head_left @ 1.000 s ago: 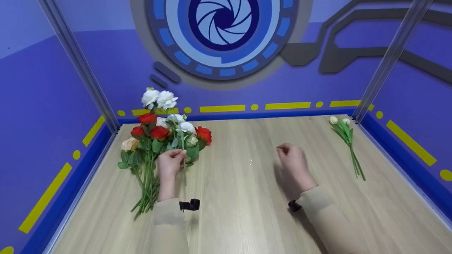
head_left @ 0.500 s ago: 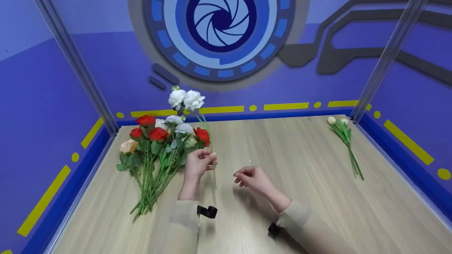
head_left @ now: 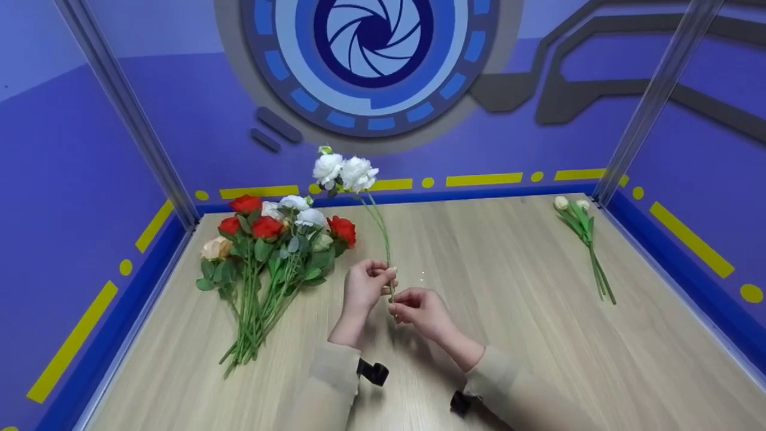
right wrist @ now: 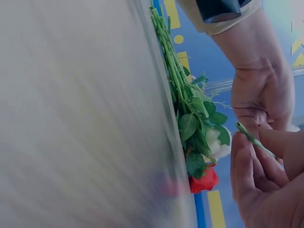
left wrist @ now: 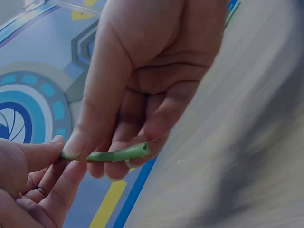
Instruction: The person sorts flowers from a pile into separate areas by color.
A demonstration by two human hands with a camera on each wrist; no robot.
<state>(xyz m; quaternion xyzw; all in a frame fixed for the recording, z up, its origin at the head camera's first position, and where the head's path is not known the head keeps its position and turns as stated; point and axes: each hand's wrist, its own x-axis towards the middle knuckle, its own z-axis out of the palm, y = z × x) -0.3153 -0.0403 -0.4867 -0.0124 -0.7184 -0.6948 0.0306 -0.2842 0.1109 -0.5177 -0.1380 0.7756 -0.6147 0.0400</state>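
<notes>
A white peony [head_left: 358, 175] with two blooms and a green bud stands upright above the table. My left hand [head_left: 365, 290] pinches its green stem [head_left: 386, 239] partway down. Just below, my right hand [head_left: 423, 312] pinches the same stem near its lower end. In the left wrist view the right hand [left wrist: 147, 61] comes from the top and the left hand [left wrist: 28, 185] from the lower left; the stem's cut end [left wrist: 137, 151] sticks out past the fingers. The right wrist view has the stem [right wrist: 251, 135] between the right hand [right wrist: 270, 185] and the left hand [right wrist: 266, 85].
A heap of red roses [head_left: 266, 227], white flowers and a peach rose [head_left: 216, 248] lies on the left of the wooden table [head_left: 491, 251]. Two white tulips [head_left: 581, 224] lie at the far right. Blue printed walls [head_left: 467, 137] enclose the back and sides.
My left hand has carried the white peony right, away from the heap, to the table's middle. My right hand has come left and down and now pinches the stem's lower part.
</notes>
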